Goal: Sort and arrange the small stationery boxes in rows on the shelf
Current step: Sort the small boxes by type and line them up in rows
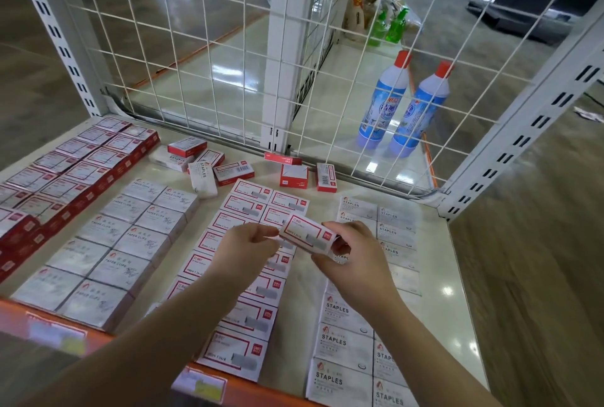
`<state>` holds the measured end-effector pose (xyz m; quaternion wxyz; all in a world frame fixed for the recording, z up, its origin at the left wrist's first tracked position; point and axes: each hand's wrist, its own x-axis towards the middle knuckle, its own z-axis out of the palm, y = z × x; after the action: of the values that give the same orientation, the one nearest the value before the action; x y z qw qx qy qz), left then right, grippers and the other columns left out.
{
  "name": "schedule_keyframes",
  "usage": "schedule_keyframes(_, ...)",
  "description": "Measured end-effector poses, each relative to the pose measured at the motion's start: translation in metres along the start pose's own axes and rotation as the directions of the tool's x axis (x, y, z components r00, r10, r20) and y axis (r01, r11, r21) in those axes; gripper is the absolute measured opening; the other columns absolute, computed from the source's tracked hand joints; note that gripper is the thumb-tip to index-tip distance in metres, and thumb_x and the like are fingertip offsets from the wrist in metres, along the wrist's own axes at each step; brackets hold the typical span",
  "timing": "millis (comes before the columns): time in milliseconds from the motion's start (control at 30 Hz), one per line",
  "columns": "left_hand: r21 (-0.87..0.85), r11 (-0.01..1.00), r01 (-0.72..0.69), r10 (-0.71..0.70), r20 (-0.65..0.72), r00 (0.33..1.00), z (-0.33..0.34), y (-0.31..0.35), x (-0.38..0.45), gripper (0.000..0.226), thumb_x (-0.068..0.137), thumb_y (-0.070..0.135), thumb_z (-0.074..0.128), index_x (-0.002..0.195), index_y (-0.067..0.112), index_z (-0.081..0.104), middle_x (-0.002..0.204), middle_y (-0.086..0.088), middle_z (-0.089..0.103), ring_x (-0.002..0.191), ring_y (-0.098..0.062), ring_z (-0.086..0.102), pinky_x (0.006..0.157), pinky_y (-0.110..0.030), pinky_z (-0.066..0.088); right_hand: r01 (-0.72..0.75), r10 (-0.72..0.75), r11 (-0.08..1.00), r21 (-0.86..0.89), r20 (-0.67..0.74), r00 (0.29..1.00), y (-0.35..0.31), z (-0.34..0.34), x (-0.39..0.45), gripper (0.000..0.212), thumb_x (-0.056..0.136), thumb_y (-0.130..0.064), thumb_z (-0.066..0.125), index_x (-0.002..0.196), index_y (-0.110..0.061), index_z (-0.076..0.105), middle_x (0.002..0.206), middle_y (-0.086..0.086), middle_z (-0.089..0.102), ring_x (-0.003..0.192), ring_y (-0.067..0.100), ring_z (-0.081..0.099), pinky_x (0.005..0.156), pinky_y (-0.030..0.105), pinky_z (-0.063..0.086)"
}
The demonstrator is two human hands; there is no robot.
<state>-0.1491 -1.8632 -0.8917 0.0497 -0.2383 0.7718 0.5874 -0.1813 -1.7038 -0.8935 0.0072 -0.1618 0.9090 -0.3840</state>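
A small white box with a red border (307, 234) is held above the shelf (434, 263) between both hands. My left hand (248, 249) pinches its left end and my right hand (356, 259) grips its right end. Under it lie two rows of the same red-bordered boxes (248, 318). Rows of white paper clip boxes (124, 243) lie to the left, red boxes (58, 178) at the far left, and white staples boxes (353, 341) on the right. Several loose boxes (209, 161) lie unsorted at the back, one (294, 176) standing open.
A white wire grid (228, 57) closes the back of the shelf, with slotted uprights at both sides. Behind it stand two blue bottles with red caps (382, 102) and green bottles (389, 26). An orange price rail (130, 344) edges the front.
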Motion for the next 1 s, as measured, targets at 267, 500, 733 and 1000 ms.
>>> schedule_keyframes(267,0.401,0.906,-0.136,0.21,-0.145,0.967,-0.061,-0.02,-0.004,0.022,0.092,0.017,0.053,0.112,0.018,0.06,0.09,0.009,0.059,0.077,-0.005,0.054,0.064,-0.017,0.043,0.029,-0.026,0.999,-0.016,0.179,0.984,-0.024,0.04,-0.005,0.045,0.082,-0.025,0.066,0.126,-0.021,0.054,0.103,-0.009,0.046,0.086,0.002,0.045,0.077,0.012,0.038)
schedule_keyframes(500,0.578,0.813,-0.071,0.225,-0.201,0.953,-0.093,-0.053,-0.031,0.024,0.09,0.024,0.054,0.114,0.023,0.059,0.107,0.005,0.06,0.083,-0.005,0.056,0.064,-0.015,0.044,0.08,-0.08,0.997,0.011,0.288,0.954,-0.048,0.071,-0.005,0.047,0.082,-0.025,0.067,0.126,-0.017,0.055,0.102,-0.008,0.044,0.093,0.005,0.044,0.073,0.009,0.034)
schedule_keyframes(733,0.614,0.789,-0.022,0.182,-0.2,0.963,-0.098,-0.07,-0.062,0.031,0.089,0.03,0.057,0.119,0.024,0.056,0.105,0.011,0.053,0.095,-0.009,0.054,0.084,-0.026,0.05,0.052,-0.055,0.998,0.02,0.429,0.902,-0.057,0.081,0.002,0.044,0.082,-0.033,0.067,0.123,-0.019,0.059,0.113,-0.004,0.05,0.103,0.009,0.048,0.083,0.016,0.035)
schedule_keyframes(1000,0.567,0.824,-0.016,0.169,-0.218,0.961,-0.092,-0.075,-0.068,0.017,0.088,0.028,0.058,0.105,0.026,0.062,0.1,0.01,0.063,0.087,-0.005,0.061,0.076,-0.021,0.054,0.087,-0.113,0.993,0.076,0.475,0.873,-0.063,0.087,0.001,0.024,0.088,-0.018,0.061,0.111,-0.018,0.067,0.11,-0.006,0.066,0.089,0.0,0.054,0.064,0.004,0.035)
